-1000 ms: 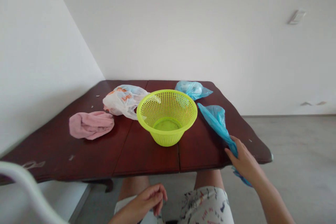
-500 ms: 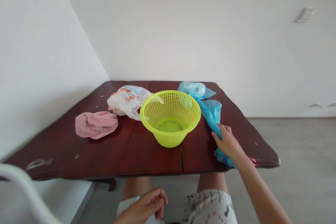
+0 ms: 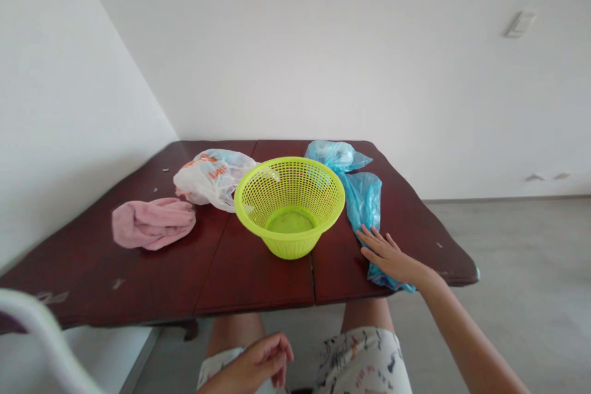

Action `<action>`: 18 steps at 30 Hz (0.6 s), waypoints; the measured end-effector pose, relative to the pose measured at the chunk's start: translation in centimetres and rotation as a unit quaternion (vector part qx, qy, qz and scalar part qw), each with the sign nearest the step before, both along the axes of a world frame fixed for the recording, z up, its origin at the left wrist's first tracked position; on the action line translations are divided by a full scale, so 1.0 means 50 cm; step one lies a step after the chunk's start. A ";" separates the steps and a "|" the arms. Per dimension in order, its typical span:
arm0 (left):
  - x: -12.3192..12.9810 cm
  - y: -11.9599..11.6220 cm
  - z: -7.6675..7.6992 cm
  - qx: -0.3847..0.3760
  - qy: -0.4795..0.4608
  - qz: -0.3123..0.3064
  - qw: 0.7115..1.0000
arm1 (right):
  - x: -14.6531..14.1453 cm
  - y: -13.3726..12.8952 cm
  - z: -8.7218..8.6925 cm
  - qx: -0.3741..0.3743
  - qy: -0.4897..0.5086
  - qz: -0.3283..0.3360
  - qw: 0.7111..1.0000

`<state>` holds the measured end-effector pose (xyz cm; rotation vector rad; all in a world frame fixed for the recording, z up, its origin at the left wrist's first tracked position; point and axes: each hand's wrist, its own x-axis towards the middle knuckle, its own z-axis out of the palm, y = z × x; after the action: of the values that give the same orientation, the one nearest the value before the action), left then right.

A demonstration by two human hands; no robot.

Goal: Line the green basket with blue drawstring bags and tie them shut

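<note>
1. The right hand rests open on the near end of a crumpled blue plastic bag, palm down and fingers spread, pressing rather than grasping. That end of the bag reaches the front edge of the dark red wooden worktop.
2. The left hand sits low over the patterned shorts with its fingers loosely curled. The frame cuts it off, so I cannot tell whether it pinches anything.
3. The bag's far end meets a second, paler blue bag, and its side lies just beside the lime-green plastic basket. If I dragged the bag sideways, I could catch the basket, whose narrow foot makes it easy to tip.
4. The film looks thin and slippery on the polished wood. With so little friction, a careless push toward the edge could send the bag onto the floor.
5. The basket stands near the seam between the worktop's leaves. Chips mark the surface to the left, and either could snag the plastic if it were pulled across.
6. The white printed bag and pink cloth lie well left of the right hand, so a long reach could disturb the basket.
</note>
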<state>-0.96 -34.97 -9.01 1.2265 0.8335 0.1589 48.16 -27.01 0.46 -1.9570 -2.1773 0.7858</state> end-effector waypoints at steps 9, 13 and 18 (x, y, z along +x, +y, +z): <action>-0.024 -0.009 -0.038 -0.012 0.021 0.009 1.000 | 0.044 0.046 0.051 -0.065 0.005 0.022 0.998; -0.068 -0.016 -0.086 0.016 0.066 0.084 0.994 | 0.082 0.067 0.061 -0.015 0.039 -0.019 0.999; -0.115 -0.005 -0.173 -0.059 0.042 0.369 0.927 | 0.098 0.052 0.051 0.156 0.109 -0.114 0.975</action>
<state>-6.71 -35.22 -17.64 0.7597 1.3347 0.6585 53.07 -24.43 3.00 -1.8231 -1.7868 0.5525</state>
